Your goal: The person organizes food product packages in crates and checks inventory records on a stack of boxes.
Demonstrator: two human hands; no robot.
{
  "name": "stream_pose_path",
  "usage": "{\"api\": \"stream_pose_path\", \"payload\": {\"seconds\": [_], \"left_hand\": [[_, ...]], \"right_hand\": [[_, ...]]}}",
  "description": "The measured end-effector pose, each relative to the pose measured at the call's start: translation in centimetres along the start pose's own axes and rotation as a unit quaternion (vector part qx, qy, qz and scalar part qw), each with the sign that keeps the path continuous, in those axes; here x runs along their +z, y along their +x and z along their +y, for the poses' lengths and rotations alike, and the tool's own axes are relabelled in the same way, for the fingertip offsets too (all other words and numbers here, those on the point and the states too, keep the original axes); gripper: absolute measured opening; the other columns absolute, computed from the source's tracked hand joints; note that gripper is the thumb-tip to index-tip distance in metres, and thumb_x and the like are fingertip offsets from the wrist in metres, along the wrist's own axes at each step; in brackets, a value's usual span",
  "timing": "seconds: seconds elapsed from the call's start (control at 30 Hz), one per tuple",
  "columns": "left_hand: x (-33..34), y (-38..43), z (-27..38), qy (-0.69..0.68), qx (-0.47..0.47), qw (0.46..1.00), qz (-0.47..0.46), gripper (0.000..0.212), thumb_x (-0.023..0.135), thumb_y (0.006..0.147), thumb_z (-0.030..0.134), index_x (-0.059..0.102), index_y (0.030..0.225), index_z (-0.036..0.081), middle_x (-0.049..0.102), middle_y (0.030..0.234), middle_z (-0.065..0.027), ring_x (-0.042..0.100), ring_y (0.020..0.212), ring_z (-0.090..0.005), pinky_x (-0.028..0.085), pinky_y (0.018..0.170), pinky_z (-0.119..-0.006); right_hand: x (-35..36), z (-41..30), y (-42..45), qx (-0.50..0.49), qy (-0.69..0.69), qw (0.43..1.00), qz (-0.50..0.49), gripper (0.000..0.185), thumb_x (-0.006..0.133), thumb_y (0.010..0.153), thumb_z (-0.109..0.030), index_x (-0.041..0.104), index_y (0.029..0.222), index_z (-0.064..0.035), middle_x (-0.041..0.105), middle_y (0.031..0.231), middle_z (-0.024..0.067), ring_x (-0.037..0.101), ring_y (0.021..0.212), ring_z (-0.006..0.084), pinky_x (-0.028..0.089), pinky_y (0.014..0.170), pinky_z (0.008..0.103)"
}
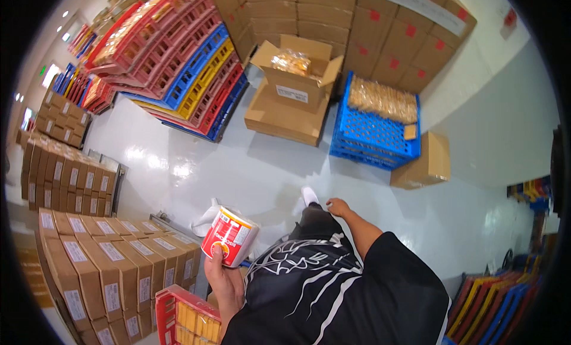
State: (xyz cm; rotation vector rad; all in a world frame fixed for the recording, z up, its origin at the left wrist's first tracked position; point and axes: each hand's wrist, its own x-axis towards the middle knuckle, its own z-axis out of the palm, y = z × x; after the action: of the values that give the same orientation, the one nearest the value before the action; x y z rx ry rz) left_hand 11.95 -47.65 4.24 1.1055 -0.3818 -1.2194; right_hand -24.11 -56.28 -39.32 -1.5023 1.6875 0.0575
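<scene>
My left hand (224,273) grips a roll of red and white printed labels (229,238), thumb on its face, at the lower middle. My right hand (338,207) hangs free beside my leg over the floor, with no object seen in it. Ahead, an open cardboard box (292,88) with clear-wrapped baked goods (291,62) at its top stands on flat cardboard. To its right, packs of baked goods (382,100) lie in rows on a blue plastic crate (377,142), and one small pack (410,132) lies at its right edge.
Stacked red, blue and yellow crates (178,68) rise at the upper left. Labelled cartons (111,260) stand at the lower left, near a red crate (167,320) holding packs. A closed carton (426,162) adjoins the blue crate. Taller carton stacks (392,37) line the back.
</scene>
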Motion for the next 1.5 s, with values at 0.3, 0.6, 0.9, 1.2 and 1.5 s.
{"api": "stream_pose_path", "payload": {"seconds": [0.3, 0.6, 0.9, 1.2, 1.5], "left_hand": [[-1.1, -1.4, -0.1, -0.04, 0.048, 0.995, 0.076, 0.042, 0.058, 0.103, 0.025, 0.052, 0.134, -0.003, 0.064, 0.128, -0.0154, 0.063, 0.119, -0.0239, 0.045, 0.107, -0.043], [-3.4, -2.4, 0.1, -0.053, 0.079, 0.987, 0.126, 0.04, 0.058, 0.103, 0.026, 0.054, 0.132, -0.002, 0.065, 0.127, -0.0148, 0.064, 0.117, -0.0235, 0.046, 0.105, -0.043], [-4.2, -2.4, 0.8, -0.053, 0.088, 0.982, 0.156, 0.04, 0.057, 0.104, 0.026, 0.054, 0.131, -0.002, 0.065, 0.127, -0.0152, 0.064, 0.117, -0.0234, 0.046, 0.105, -0.042], [-2.9, -0.2, 0.4, -0.045, 0.068, 0.982, 0.17, 0.041, 0.057, 0.104, 0.027, 0.054, 0.132, -0.002, 0.064, 0.129, -0.0155, 0.063, 0.117, -0.0235, 0.046, 0.105, -0.042], [1.3, 1.9, 0.3, -0.042, 0.102, 0.967, 0.229, 0.041, 0.058, 0.103, 0.023, 0.051, 0.134, -0.003, 0.062, 0.128, -0.0166, 0.062, 0.118, -0.0246, 0.046, 0.105, -0.042]], "right_hand": [[-2.9, -5.6, 3.3, -0.025, -0.056, 0.995, -0.082, 0.035, 0.067, 0.083, -0.027, 0.073, 0.116, -0.0164, 0.069, 0.122, 0.0145, 0.064, 0.116, 0.0331, 0.05, 0.101, 0.0411], [-1.9, -12.2, 5.5, -0.129, -0.105, 0.981, -0.099, 0.036, 0.064, 0.083, -0.022, 0.072, 0.117, -0.0143, 0.07, 0.119, 0.0166, 0.065, 0.113, 0.0353, 0.051, 0.099, 0.043], [-0.5, -14.2, 5.1, -0.127, -0.105, 0.978, -0.127, 0.036, 0.062, 0.083, -0.024, 0.073, 0.116, -0.0145, 0.07, 0.121, 0.0167, 0.065, 0.115, 0.0355, 0.05, 0.101, 0.0433], [-0.7, -13.9, 8.6, -0.144, -0.115, 0.974, -0.13, 0.035, 0.064, 0.085, -0.029, 0.074, 0.116, -0.0154, 0.071, 0.119, 0.0167, 0.065, 0.113, 0.0353, 0.05, 0.1, 0.0424], [-4.0, -17.0, 13.5, -0.158, -0.185, 0.953, -0.18, 0.037, 0.063, 0.083, -0.025, 0.072, 0.118, -0.0131, 0.07, 0.12, 0.0164, 0.064, 0.116, 0.0341, 0.05, 0.101, 0.0431]]}}
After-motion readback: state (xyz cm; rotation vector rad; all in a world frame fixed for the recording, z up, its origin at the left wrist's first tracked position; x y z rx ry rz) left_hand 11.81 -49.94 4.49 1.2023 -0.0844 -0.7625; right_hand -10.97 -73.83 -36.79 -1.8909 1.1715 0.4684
